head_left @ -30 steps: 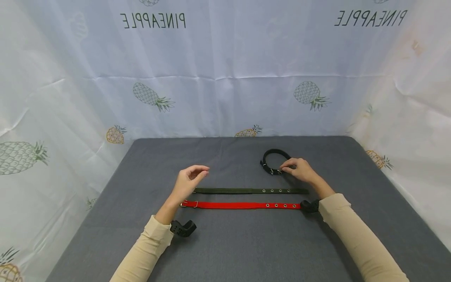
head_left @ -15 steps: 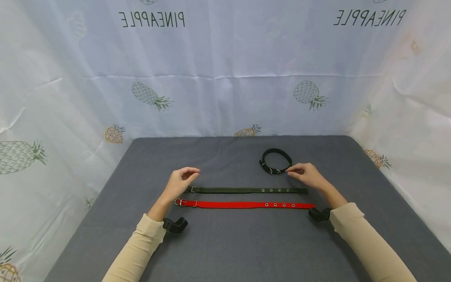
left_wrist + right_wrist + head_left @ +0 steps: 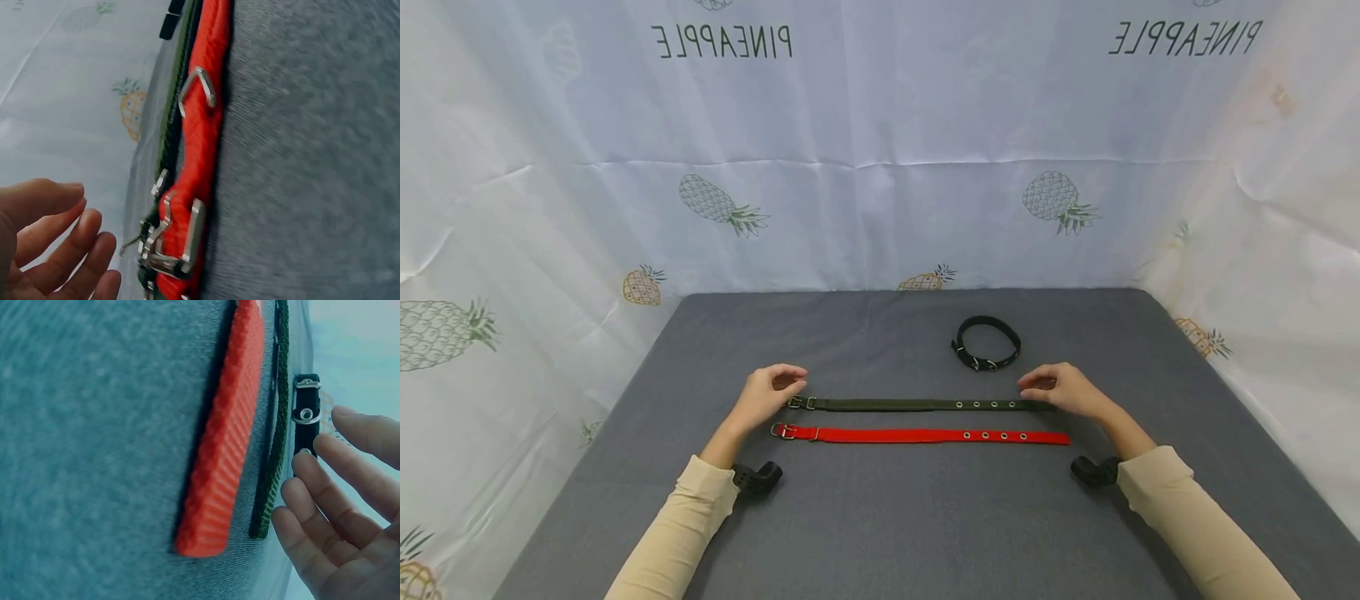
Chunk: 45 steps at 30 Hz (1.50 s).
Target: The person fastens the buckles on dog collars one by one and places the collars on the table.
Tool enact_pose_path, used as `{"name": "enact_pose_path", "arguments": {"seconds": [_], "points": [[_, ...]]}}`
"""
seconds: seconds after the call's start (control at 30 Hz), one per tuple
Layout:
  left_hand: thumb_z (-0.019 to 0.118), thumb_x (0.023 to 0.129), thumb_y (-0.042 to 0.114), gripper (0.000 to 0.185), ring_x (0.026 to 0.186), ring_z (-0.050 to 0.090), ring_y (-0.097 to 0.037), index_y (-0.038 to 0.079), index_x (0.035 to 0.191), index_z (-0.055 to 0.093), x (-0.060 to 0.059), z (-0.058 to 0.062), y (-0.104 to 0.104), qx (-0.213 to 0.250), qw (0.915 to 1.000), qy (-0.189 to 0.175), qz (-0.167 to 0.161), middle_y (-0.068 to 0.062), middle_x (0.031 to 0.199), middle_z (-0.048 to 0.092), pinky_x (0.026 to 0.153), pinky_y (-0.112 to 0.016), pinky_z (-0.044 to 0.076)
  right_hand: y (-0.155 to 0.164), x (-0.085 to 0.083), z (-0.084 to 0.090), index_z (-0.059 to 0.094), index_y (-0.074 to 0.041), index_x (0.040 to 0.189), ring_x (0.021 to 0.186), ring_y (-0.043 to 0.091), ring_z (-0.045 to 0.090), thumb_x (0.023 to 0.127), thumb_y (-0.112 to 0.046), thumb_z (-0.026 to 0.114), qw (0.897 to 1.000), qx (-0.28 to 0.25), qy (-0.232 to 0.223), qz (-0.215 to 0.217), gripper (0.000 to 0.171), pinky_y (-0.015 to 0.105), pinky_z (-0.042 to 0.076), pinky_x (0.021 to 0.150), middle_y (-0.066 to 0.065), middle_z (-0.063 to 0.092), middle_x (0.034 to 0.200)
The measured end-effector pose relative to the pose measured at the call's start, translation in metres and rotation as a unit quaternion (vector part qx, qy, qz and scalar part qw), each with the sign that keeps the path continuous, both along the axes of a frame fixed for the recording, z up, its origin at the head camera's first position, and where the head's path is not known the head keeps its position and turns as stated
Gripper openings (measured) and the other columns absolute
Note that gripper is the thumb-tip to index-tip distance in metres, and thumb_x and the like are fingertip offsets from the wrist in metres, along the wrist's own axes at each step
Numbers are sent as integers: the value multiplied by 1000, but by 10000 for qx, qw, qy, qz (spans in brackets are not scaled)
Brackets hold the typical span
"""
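Note:
A dark green collar (image 3: 880,405) lies straight across the grey table, its metal buckle at the left and eyelets at the right. Parallel to it, nearer the front, runs a red collar (image 3: 880,436) with the same kind of buckle (image 3: 187,237) and eyelets. Behind them, a black collar (image 3: 988,342) is fastened in a ring. My left hand (image 3: 767,393), fingers relaxed and holding nothing, hovers by the green collar's buckle end. Near the green collar's tip is my right hand (image 3: 1063,388), also holding nothing, its fingers (image 3: 331,506) loosely bent.
The grey cloth-covered table (image 3: 895,517) extends in front of the collars. A white curtain (image 3: 865,225) with pineapple prints hangs behind and along both sides. Black devices are strapped at both wrists, the left device (image 3: 758,478) and the right device (image 3: 1094,471).
My right hand has drawn away from the black collar, back toward the front and right. My left hand has moved left and slightly toward me. All three collars stay in place.

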<state>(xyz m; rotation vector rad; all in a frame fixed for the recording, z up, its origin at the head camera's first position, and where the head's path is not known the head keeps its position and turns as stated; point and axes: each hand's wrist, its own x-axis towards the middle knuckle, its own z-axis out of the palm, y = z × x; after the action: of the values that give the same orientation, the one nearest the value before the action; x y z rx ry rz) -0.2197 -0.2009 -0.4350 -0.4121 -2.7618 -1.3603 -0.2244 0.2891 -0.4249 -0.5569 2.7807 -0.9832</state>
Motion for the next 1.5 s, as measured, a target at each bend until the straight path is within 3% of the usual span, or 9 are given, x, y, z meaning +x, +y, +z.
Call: {"name": "enact_pose_path", "arguments": {"seconds": [0.2, 0.5, 0.77, 1.1, 1.5], "points": [[68, 89, 11, 29, 103, 66, -37, -2, 115, 66, 0, -7, -5, -327, 9994, -113, -68, -23, 113, 68, 87, -46, 55, 0, 0, -3, 68, 5, 109, 80, -1, 63, 88, -15, 70, 9998, -41, -173, 20, 30, 21, 53, 70, 21, 71, 102], [74, 83, 11, 33, 102, 64, -35, -1, 113, 68, -1, -8, -12, -680, 9971, -211, -277, -21, 111, 68, 90, -50, 52, -3, 0, 0, 69, 4, 107, 87, 13, 60, 81, -16, 77, 9991, 28, -401, 141, 33, 20, 50, 72, 22, 69, 107], [76, 81, 9, 26, 97, 63, -33, 0, 106, 72, -5, -4, -12, -1096, 9928, -222, -428, -20, 108, 67, 86, -48, 52, -1, -3, -3, 72, 1, 100, 81, 4, 53, 80, -15, 77, 9987, 136, -436, 205, 26, 20, 47, 69, 16, 66, 99], [77, 78, 8, 16, 87, 63, -27, 2, 94, 75, -9, -3, -12, -1347, 9888, 8, -642, -17, 96, 68, 78, -42, 54, -2, -2, -1, 71, 2, 99, 72, 0, 49, 83, -13, 74, 9985, 115, -453, 273, 22, 21, 44, 62, 12, 65, 90], [74, 83, 11, 14, 88, 63, -25, 4, 95, 74, -8, 8, -14, -1298, 9888, 98, -733, -15, 98, 69, 81, -43, 54, -1, -1, 5, 69, 4, 103, 78, 4, 57, 86, -12, 71, 9988, 46, -423, 251, 24, 22, 48, 65, 20, 69, 99]]}}
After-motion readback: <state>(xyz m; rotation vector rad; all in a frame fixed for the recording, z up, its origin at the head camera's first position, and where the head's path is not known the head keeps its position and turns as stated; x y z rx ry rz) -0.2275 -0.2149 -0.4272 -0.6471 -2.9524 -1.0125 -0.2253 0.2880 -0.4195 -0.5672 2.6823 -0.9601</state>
